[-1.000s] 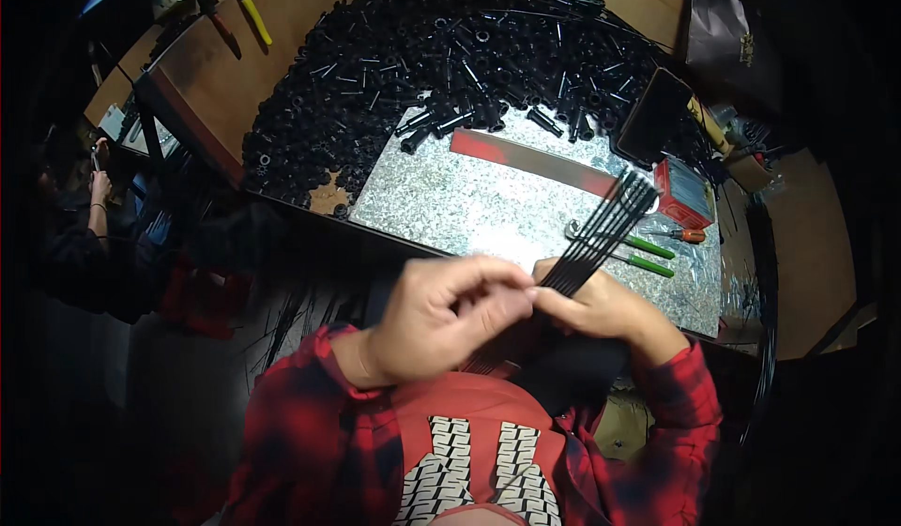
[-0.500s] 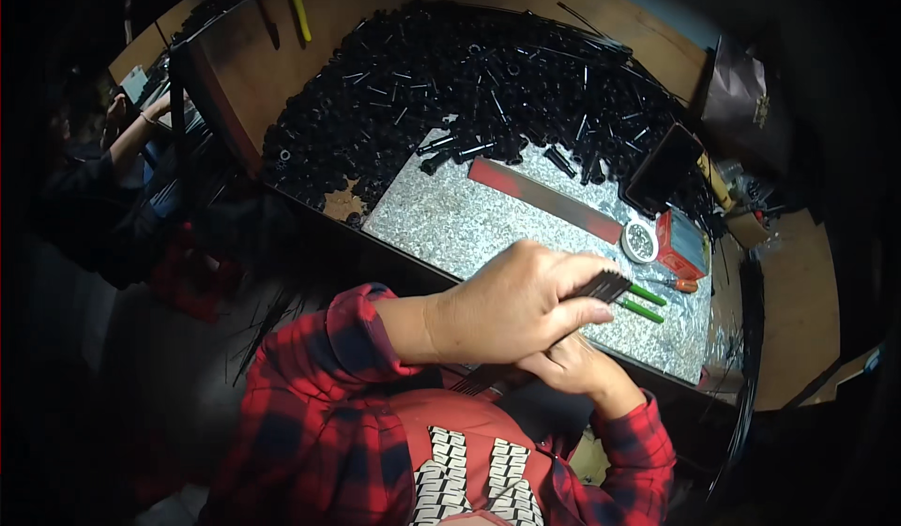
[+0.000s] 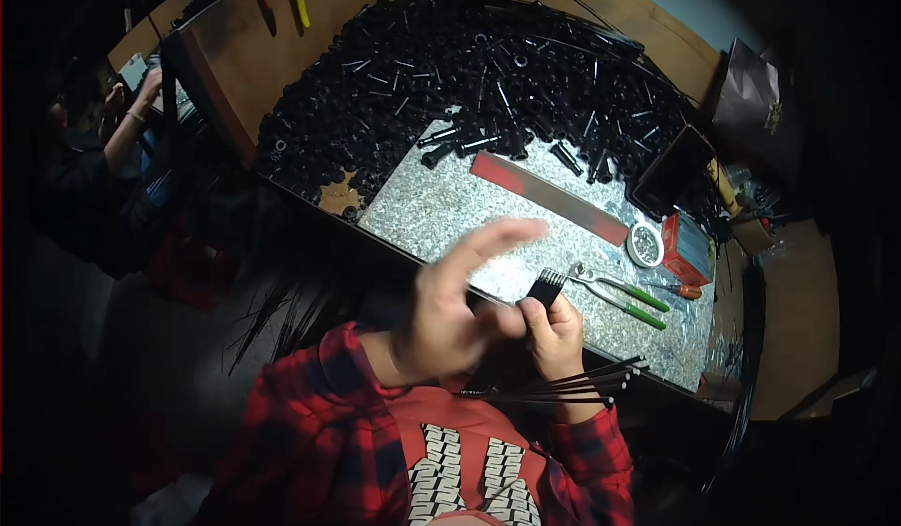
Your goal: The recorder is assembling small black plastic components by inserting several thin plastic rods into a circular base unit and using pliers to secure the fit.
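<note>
1. Centrally, close to the wearer's body, the right hand (image 3: 557,335) is closed around a bundle of thin black rods (image 3: 544,289), whose ends stick out above its thumb and fingers.
2. Just left of it, the left hand (image 3: 450,310) is blurred and open, its forefinger stretched away from the thumb; whether anything rests in its palm, I cannot tell.
3. Below the right hand, loose black rods (image 3: 563,398) fan out across the right forearm and its plaid sleeve.
4. Beyond both hands is the speckled grey table (image 3: 422,198).
5. Just right of the right hand lies a pliers-like tool (image 3: 648,299) with green handles; past that, an orange-handled tool (image 3: 690,292).
6. Farther off, ahead and to the right, a round white dish (image 3: 631,247) sits beside a red box (image 3: 674,252).
7. Ahead of the hands lies a flat red-and-grey bar (image 3: 549,198).
8. Behind that, a wide heap of black tubular parts (image 3: 441,76) spreads.
9. Far to the left of the hands, another person (image 3: 89,179) reaches forward.
</note>
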`<state>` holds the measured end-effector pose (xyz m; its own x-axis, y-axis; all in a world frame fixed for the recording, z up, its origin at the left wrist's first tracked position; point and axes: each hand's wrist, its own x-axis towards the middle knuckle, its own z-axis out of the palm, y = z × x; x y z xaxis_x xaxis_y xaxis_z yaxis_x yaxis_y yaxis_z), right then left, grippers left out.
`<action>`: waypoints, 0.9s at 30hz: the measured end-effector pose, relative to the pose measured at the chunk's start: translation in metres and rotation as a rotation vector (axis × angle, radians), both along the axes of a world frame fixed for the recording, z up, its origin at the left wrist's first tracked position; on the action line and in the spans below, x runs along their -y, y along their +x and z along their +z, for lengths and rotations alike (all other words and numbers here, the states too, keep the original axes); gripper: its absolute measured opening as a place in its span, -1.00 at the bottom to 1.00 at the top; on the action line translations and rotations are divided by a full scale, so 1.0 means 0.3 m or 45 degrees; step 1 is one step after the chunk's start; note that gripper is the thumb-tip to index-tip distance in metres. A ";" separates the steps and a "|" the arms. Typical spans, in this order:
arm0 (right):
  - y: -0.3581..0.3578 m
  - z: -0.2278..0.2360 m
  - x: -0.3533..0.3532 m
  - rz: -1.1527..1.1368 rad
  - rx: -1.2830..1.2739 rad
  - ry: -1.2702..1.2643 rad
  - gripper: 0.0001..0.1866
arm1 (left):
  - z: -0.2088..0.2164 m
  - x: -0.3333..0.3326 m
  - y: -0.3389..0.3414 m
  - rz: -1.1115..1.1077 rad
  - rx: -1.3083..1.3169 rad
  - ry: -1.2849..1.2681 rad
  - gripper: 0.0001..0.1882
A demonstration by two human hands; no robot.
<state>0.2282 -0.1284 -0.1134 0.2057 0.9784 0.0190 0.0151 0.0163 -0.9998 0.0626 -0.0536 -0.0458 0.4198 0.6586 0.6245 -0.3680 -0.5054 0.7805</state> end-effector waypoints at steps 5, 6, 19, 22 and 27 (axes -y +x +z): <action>0.007 -0.010 -0.004 0.025 -0.018 0.003 -0.80 | -0.180 -0.007 0.047 -0.030 -0.021 -0.654 -0.49; 0.004 -0.002 -0.002 0.015 -0.031 0.006 -0.79 | -0.184 0.000 0.056 -0.090 -0.029 -0.714 -0.51; -0.013 0.027 -0.002 0.053 -0.041 0.008 -0.76 | -0.185 -0.015 0.113 0.036 -0.118 -0.578 -0.83; -0.005 0.036 -0.001 0.025 0.003 -0.051 -0.78 | -0.161 -0.036 0.103 -0.041 -0.302 -0.495 -0.76; 0.019 0.017 0.002 0.044 0.057 0.002 -0.74 | -0.174 -0.140 0.084 -0.010 -0.249 -0.398 -0.56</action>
